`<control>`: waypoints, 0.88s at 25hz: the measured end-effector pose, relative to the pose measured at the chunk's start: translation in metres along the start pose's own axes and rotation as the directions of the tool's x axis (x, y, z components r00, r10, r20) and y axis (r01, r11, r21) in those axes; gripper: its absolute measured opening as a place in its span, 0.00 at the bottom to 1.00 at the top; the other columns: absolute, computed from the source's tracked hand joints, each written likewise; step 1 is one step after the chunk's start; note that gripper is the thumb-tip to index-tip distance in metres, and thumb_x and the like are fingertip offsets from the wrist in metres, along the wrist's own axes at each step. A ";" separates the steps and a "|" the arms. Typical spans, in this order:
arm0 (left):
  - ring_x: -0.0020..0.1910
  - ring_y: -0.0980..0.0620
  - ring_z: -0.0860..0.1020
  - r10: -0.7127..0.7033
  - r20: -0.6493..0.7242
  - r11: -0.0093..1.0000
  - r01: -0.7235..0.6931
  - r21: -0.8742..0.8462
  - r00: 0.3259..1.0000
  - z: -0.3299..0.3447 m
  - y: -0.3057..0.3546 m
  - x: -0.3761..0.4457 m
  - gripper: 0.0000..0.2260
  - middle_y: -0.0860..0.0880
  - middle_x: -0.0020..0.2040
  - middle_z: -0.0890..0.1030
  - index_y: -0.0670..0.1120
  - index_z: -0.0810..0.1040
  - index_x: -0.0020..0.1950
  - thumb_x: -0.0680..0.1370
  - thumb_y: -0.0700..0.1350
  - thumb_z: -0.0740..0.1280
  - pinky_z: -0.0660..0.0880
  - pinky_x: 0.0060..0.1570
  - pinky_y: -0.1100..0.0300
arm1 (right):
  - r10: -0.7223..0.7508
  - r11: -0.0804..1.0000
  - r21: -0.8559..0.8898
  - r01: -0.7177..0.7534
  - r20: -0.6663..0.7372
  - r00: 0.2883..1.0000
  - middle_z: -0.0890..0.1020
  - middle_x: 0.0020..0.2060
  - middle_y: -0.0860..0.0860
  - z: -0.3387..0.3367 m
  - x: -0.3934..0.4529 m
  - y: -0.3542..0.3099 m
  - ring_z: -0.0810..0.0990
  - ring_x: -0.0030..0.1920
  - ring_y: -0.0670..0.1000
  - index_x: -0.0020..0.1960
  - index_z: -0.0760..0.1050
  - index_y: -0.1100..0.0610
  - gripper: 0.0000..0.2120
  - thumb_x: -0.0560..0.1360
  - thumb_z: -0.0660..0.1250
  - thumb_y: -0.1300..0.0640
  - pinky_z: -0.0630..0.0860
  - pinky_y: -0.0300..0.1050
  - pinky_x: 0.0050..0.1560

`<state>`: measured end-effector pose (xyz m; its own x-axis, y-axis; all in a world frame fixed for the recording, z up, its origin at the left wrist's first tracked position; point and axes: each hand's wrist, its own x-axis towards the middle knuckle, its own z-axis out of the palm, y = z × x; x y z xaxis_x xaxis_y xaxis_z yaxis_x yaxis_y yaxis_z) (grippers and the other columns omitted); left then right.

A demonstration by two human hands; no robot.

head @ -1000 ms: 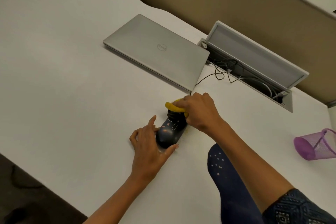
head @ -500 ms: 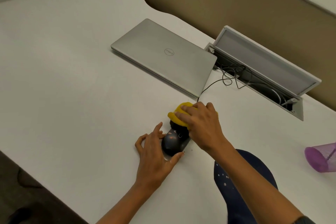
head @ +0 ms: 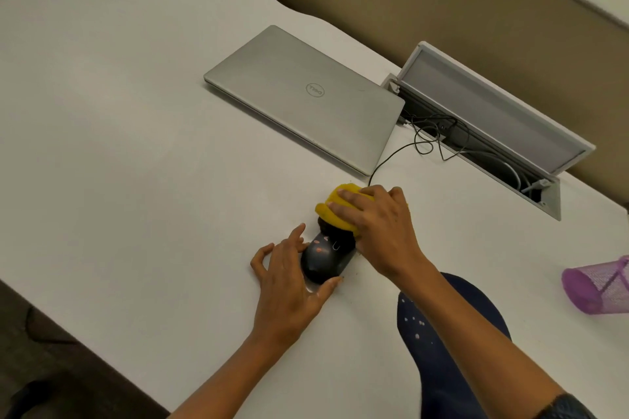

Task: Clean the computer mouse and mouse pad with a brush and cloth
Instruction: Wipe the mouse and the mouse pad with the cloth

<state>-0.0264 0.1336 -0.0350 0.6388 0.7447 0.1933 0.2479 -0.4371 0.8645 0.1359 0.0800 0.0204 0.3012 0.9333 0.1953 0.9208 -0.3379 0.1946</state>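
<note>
A dark grey wired computer mouse (head: pixel 321 260) lies on the white desk (head: pixel 136 146). My left hand (head: pixel 289 286) holds it from behind, thumb on its right side and fingers along its left. My right hand (head: pixel 377 228) grips a yellow brush (head: pixel 335 211) from above. The brush's black bristles (head: pixel 335 235) press on the front end of the mouse. A dark blue mouse pad (head: pixel 439 333) with pale specks lies at the near right, partly hidden under my right forearm. No cloth is in view.
A closed silver laptop (head: pixel 299 99) lies behind the mouse. The mouse's black cable (head: pixel 384 163) runs to an open cable hatch (head: pixel 490 126) at the back right. A purple mesh cup (head: pixel 599 286) lies on its side at the right edge. The desk's front edge runs diagonally at the lower left.
The brush has shifted a little along the mouse toward its front end. My left hand keeps its hold on the mouse. The view has drifted slightly.
</note>
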 end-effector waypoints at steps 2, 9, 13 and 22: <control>0.56 0.69 0.57 0.007 -0.003 1.000 -0.007 -0.005 1.000 0.000 -0.001 0.000 0.36 0.48 0.56 0.77 0.53 0.57 0.69 0.66 0.63 0.67 0.55 0.63 0.54 | -0.062 0.998 -0.015 0.062 0.001 0.998 0.82 0.56 0.52 -0.001 -0.003 -0.001 0.81 0.50 0.60 0.57 0.78 0.48 0.27 0.59 0.80 0.59 0.74 0.55 0.44; 0.56 0.71 0.57 0.011 -0.002 1.000 -0.011 -0.021 1.000 0.000 0.000 -0.001 0.36 0.48 0.55 0.77 0.52 0.57 0.69 0.66 0.64 0.66 0.55 0.61 0.51 | -0.076 0.996 0.053 0.076 -0.012 0.997 0.82 0.57 0.51 -0.002 -0.010 0.005 0.80 0.51 0.59 0.58 0.78 0.47 0.28 0.60 0.79 0.58 0.72 0.54 0.43; 0.56 0.76 0.55 0.016 -0.011 0.999 -0.017 -0.030 1.000 -0.001 0.000 -0.001 0.37 0.51 0.52 0.76 0.51 0.58 0.69 0.66 0.64 0.65 0.58 0.59 0.50 | 0.054 0.998 -0.009 -0.054 -0.004 0.999 0.83 0.55 0.50 -0.002 0.005 0.013 0.81 0.49 0.58 0.56 0.79 0.47 0.27 0.58 0.81 0.55 0.73 0.53 0.42; 0.54 0.68 0.57 0.025 -0.031 1.000 -0.024 0.011 0.999 0.001 -0.001 0.000 0.37 0.51 0.52 0.76 0.51 0.59 0.69 0.65 0.65 0.65 0.59 0.59 0.51 | -0.016 1.000 0.024 0.016 0.004 1.000 0.83 0.54 0.50 -0.004 0.008 0.024 0.81 0.49 0.58 0.54 0.80 0.47 0.25 0.59 0.80 0.56 0.73 0.54 0.42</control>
<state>-0.0262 0.1333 -0.0361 0.6216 0.7491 0.2289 0.2405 -0.4606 0.8544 0.1596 0.0787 0.0310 0.2872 0.9391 0.1885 0.9312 -0.3198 0.1749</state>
